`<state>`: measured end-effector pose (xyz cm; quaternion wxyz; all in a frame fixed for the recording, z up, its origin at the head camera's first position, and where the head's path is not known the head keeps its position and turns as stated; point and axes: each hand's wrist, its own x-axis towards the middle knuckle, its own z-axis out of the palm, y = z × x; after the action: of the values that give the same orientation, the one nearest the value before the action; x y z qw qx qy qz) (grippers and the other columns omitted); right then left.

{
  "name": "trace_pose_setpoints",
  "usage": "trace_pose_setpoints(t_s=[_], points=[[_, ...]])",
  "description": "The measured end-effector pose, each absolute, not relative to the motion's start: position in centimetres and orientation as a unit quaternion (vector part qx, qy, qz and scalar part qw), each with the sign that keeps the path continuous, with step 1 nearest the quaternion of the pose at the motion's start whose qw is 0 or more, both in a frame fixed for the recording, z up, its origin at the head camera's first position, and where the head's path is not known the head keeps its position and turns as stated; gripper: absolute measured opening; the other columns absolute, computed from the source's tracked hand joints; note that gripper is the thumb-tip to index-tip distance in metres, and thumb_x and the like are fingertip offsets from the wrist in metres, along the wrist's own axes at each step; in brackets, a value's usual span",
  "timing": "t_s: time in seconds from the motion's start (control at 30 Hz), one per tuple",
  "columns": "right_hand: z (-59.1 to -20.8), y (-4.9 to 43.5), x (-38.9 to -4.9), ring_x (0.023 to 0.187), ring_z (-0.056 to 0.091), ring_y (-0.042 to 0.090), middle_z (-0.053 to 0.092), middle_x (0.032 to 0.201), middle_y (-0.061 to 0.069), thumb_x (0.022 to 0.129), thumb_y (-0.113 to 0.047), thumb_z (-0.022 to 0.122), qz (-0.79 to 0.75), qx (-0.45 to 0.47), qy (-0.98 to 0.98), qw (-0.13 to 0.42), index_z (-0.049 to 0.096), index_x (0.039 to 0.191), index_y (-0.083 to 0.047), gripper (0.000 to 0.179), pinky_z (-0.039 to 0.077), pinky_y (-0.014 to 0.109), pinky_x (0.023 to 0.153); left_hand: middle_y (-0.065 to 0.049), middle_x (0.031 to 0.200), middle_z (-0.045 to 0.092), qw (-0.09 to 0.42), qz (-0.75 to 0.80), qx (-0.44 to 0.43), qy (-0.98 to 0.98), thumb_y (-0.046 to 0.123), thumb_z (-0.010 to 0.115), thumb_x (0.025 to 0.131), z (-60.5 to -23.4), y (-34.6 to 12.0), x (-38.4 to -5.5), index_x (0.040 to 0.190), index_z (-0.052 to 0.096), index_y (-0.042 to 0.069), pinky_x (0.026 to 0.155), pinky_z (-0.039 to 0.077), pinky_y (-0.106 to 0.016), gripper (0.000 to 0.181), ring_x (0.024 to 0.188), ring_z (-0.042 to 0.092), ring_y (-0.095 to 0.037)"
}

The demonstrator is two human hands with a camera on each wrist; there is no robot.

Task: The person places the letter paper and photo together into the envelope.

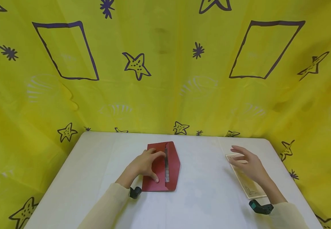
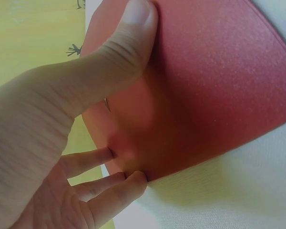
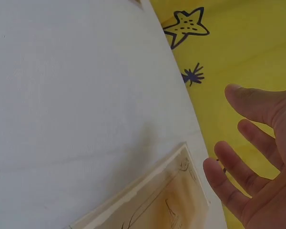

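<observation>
Left hand's (image 1: 144,163) pinch: envelope (image 1: 161,168) (grey strip (image 1: 166,169) head-view-only); right hand (image 1: 250,164) spread, empty

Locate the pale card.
In the head view, the pale card lies at right on the table, partly hidden by the right hand, right of the red envelope.

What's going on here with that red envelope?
A person's left hand holds the red envelope on the white table. Its flap is open toward the right, and a greyish strip shows in the opening; I can't tell what it is. The right hand is empty, fingers loosely bent, hovering above a cream decorated card that lies on the table.
</observation>
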<state>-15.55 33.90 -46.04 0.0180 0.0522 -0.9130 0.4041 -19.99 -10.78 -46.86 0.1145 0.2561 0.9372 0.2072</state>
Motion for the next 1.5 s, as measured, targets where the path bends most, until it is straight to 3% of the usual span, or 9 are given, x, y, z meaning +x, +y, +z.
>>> trace_pose_setpoints(t_s=[0.47,0.67,0.9,1.23,1.5], points=[[-46.5,36.8,-14.2,0.113,0.064,0.045,0.054,0.145,0.024,0.099,-0.034,0.07,0.364,0.018,-0.931,0.031,0.042,0.155,-0.009,0.067,0.053,0.022,0.076,-0.015,0.148,0.046,0.114,0.206,0.256,0.938,0.041,0.1,0.059,-46.9,-10.8,-20.0,0.137,0.056,0.032,0.088,0.058,-0.054,0.09,0.128,0.047,-0.039],[-46.9,37.7,-13.9,0.114,0.063,0.045,0.054,0.146,0.025,0.099,-0.037,0.07,0.356,-0.003,-0.934,0.026,0.04,0.155,-0.007,0.07,0.06,0.041,0.08,-0.015,0.15,0.045,0.113,0.205,0.256,0.938,0.041,0.1,0.059,-47.0,-10.8,-20.1,0.137,0.056,0.032,0.089,0.058,-0.054,0.09,0.129,0.046,-0.039],[-47.1,38.5,-13.6,0.116,0.061,0.048,0.052,0.146,0.027,0.1,-0.04,0.068,0.357,-0.02,-0.934,0.013,0.037,0.156,-0.005,0.073,0.053,0.063,0.088,-0.015,0.149,0.045,0.112,0.205,0.259,0.937,0.041,0.1,0.059,-46.9,-10.8,-20.0,0.137,0.055,0.032,0.09,0.057,-0.055,0.091,0.128,0.047,-0.04],[-47.6,38.9,-13.4,0.118,0.058,0.051,0.05,0.147,0.03,0.099,-0.04,0.069,0.348,-0.031,-0.937,0.002,0.036,0.156,-0.004,0.076,0.053,0.065,0.089,-0.015,0.149,0.045,0.115,0.206,0.256,0.938,0.041,0.1,0.06,-46.9,-10.8,-20.0,0.137,0.056,0.032,0.09,0.057,-0.056,0.09,0.129,0.047,-0.04],[-47.4,39.3,-13.9,0.115,0.058,0.055,0.046,0.144,0.037,0.095,-0.035,0.075,0.324,-0.043,-0.944,-0.045,0.028,0.158,-0.001,0.085,0.057,0.059,0.084,-0.016,0.15,0.044,0.114,0.204,0.256,0.938,0.041,0.1,0.06,-47.0,-10.8,-20.0,0.137,0.055,0.032,0.09,0.057,-0.055,0.09,0.129,0.046,-0.04]])
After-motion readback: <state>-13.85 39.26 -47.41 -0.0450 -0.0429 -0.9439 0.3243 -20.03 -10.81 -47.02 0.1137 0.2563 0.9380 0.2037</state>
